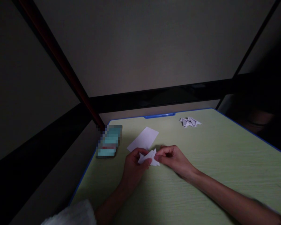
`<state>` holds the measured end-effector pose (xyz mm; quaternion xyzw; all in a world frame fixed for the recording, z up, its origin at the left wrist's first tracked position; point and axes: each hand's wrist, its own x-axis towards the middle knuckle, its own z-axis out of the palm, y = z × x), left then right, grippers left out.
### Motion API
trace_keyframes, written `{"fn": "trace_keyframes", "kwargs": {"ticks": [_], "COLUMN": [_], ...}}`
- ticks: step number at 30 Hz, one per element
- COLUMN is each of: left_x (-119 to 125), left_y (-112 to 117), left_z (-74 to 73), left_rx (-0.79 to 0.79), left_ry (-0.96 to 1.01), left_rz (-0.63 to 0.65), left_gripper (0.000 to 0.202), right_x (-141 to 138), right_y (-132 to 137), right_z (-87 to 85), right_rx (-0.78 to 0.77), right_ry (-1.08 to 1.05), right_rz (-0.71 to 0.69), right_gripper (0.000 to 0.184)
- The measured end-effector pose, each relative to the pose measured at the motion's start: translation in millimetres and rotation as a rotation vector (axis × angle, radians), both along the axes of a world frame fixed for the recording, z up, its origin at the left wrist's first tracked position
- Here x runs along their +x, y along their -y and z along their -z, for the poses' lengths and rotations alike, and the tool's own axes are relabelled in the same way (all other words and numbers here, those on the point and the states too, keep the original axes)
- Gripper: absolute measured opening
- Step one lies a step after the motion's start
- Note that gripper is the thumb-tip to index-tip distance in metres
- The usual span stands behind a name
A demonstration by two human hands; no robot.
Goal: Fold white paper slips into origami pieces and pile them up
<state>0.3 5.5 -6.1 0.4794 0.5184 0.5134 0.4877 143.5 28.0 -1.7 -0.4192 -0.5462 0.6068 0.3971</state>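
Between my two hands is a small piece of folded white paper (150, 156) with several pointed corners. My left hand (134, 165) is closed on its left side, thumb across the front and fingers behind. On the right side, my right hand (172, 157) pinches the paper's edge between thumb and forefinger. Just beyond my left hand, a flat white paper sheet (144, 137) lies on the table, its near end partly hidden by my fingers.
The pale green table (215, 175) has a blue edge and a blue handle (159, 115) at the back. A blurred-out device with a lit screen (110, 142) lies at the left edge. Folded paper figures (189, 122) rest at the back right. A wall (154, 47) stands behind.
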Motion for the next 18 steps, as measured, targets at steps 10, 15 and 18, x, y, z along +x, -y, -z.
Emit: {"fn": "trace_keyframes", "kwargs": {"ticks": [10, 15, 18], "left_x": [-0.9, -2.1, -1.7], "left_y": [-5.7, -3.8, -3.3], "left_z": [0.1, -2.4, -2.4], "left_rx": [0.051, 0.013, 0.006], "left_ry": [0.103, 0.102, 0.105], "left_rz": [-0.102, -0.103, -0.098], "left_gripper": [0.031, 0.027, 0.026], "right_x": [16.4, 58.7, 89.4], "right_y": [-18.1, -49.4, -65.0], "right_z": [-10.9, -9.9, -2.1], "right_rx": [-0.153, -0.162, -0.133], "right_ry": [-0.229, -0.4, -0.425], "right_rz": [0.308, 0.596, 0.639], "right_gripper": [0.005, 0.012, 0.026]}}
